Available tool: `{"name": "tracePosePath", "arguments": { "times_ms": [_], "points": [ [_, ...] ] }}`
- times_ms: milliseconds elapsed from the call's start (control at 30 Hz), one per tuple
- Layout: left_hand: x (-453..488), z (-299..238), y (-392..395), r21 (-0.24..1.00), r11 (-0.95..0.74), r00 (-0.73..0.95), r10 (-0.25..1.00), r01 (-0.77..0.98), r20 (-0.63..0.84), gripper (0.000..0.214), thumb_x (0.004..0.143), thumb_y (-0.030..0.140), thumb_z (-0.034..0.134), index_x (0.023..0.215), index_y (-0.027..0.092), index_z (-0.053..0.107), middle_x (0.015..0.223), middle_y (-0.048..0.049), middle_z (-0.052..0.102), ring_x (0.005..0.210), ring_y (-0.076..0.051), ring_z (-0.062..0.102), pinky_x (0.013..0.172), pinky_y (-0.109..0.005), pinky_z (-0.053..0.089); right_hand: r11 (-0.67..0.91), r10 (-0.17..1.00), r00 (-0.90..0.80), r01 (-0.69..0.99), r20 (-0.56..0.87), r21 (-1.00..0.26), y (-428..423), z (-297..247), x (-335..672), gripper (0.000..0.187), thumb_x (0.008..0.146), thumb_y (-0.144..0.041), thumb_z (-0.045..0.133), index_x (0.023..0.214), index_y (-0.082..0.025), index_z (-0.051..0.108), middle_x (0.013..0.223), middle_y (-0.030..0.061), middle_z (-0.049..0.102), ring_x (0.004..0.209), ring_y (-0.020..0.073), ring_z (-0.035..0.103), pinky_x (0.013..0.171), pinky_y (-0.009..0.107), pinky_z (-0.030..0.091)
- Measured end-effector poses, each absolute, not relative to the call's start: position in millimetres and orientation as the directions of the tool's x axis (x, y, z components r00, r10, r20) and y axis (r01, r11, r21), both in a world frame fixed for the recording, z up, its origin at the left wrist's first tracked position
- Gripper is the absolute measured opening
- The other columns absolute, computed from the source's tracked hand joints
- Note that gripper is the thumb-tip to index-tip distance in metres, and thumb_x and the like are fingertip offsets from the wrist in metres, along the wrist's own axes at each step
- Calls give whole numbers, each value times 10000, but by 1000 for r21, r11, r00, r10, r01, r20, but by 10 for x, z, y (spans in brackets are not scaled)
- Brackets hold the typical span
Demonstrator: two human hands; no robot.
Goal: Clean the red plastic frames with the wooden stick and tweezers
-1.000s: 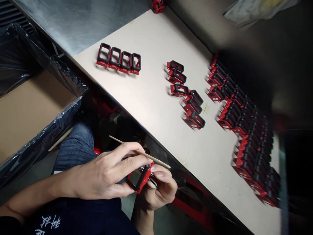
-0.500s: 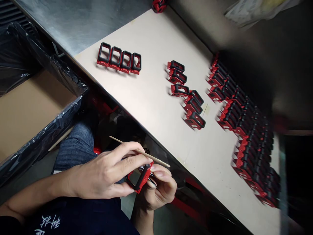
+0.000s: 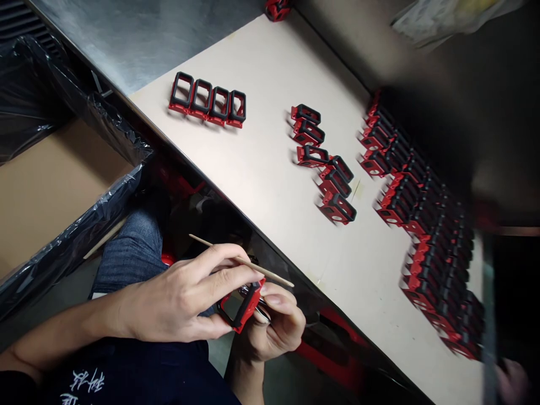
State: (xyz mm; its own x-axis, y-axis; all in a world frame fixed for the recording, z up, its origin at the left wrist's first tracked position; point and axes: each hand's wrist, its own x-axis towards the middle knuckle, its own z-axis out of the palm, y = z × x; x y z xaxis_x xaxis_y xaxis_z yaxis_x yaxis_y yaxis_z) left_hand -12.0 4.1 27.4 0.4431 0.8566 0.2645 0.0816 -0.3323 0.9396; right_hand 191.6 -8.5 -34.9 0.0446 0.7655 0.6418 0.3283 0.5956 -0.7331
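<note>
My left hand (image 3: pixel 181 298) is closed around a small red-and-black plastic frame (image 3: pixel 247 306), its thumb below and fingers above. A thin wooden stick (image 3: pixel 274 275) also lies between those fingers, its pointed end sticking out to the left. My right hand (image 3: pixel 278 326) is closed at the frame's right side, fingertips touching the red edge. It grips a slim shiny metal tool (image 3: pixel 262 315); most of the tool is hidden by the fingers and the frame, so its kind cannot be made out. Both hands are over my lap, in front of the table edge.
On the pale tabletop (image 3: pixel 261 185) stand a row of frames (image 3: pixel 202 101), a loose middle group (image 3: pixel 312 132) and a dense block (image 3: pixel 439 242) at right. A box lined with black plastic (image 3: pixel 63 185) is at left. Another person's hand (image 3: pixel 511 379) shows at the lower right.
The other person's hand has come into view at the lower right. My hands hold nearly the same pose; the view has shifted very slightly.
</note>
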Motion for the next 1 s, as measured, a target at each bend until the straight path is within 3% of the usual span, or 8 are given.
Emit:
{"name": "tracePosePath", "arguments": {
  "times_ms": [200, 333, 667, 1000],
  "points": [
    [-122, 276, 38, 937, -342, 442, 853, 72, 277, 438, 912, 31, 643, 1342, 83, 577, 1381, -227, 579, 1277, -270, 648, 1078, -341, 579, 591, 756, 84, 339, 650, -732, -68, -355, 1917, 101, 980, -271, 709, 1062, -232, 663, 825, -15, 662, 688, 157, 660, 573, 277, 540],
    [-123, 292, 40, 942, -327, 448, 855, 72, 263, 468, 909, 40, 652, 1364, 114, 566, 1396, -212, 578, 1270, -274, 657, 1058, -342, 591, 574, 744, 159, 345, 649, -743, -64, -343, 1910, 113, 965, -306, 732, 1018, -241, 657, 791, -24, 625, 651, 157, 627, 529, 271, 508],
    [-119, 282, 49, 930, -360, 438, 849, 69, 296, 443, 929, 44, 640, 1356, 125, 556, 1347, -199, 594, 1223, -254, 668, 1032, -331, 597, 614, 762, 52, 260, 645, -746, -85, -337, 1908, 143, 973, -240, 729, 1101, -213, 671, 896, 2, 710, 726, 153, 658, 607, 272, 558],
    [-116, 276, 36, 922, -381, 427, 847, 72, 316, 429, 921, 39, 651, 1341, 79, 571, 1348, -216, 586, 1212, -252, 665, 1027, -309, 590, 600, 765, 46, 313, 642, -737, -86, -346, 1920, 148, 982, -291, 717, 1116, -240, 677, 867, -6, 690, 726, 162, 662, 603, 278, 567]
  ]
}}
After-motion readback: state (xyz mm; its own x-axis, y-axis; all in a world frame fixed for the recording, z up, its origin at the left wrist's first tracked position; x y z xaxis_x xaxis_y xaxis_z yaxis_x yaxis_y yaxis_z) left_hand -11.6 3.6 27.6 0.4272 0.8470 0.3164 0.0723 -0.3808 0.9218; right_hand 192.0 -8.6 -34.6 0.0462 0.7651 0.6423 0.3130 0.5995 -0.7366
